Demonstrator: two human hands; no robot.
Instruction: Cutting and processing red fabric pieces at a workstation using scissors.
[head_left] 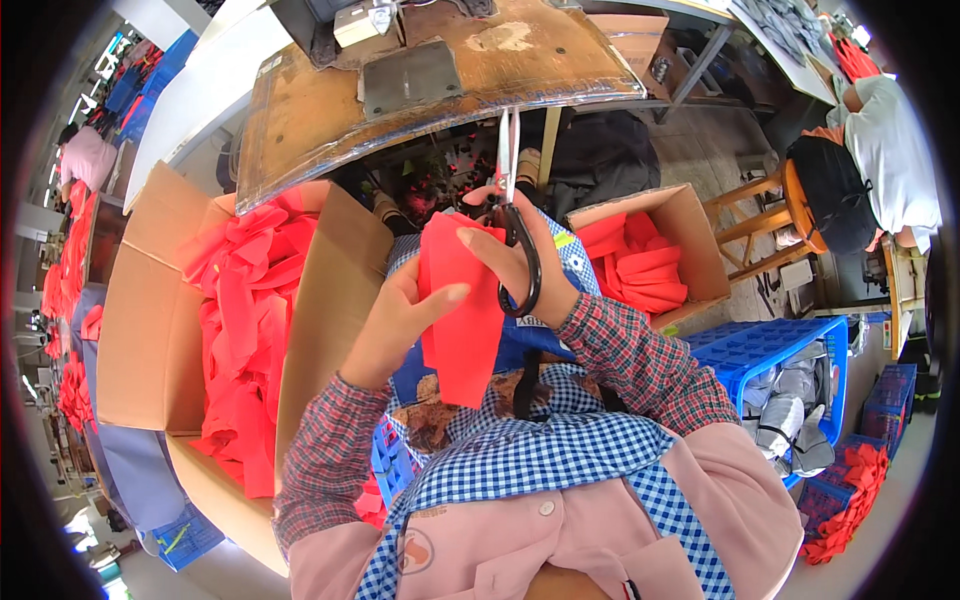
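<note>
In front of my chest hangs a red piece of fabric [462,330], long and narrowing at its lower end. My left hand [402,310] is closed on its left side, thumb across the front and fingers hidden behind. A pair of scissors [522,262] with black handles hangs on my right hand [520,258], blades pointing away toward the table edge and close together. The thumb side of my right hand also touches the cloth at its upper right edge.
A cardboard box [140,330] full of red pieces stands at my left; a smaller box [708,240] of red pieces is at my right. Ahead is a worn wooden table [520,60]. Blue crates [770,345] and a wooden stool [800,205] with a seated person are further right.
</note>
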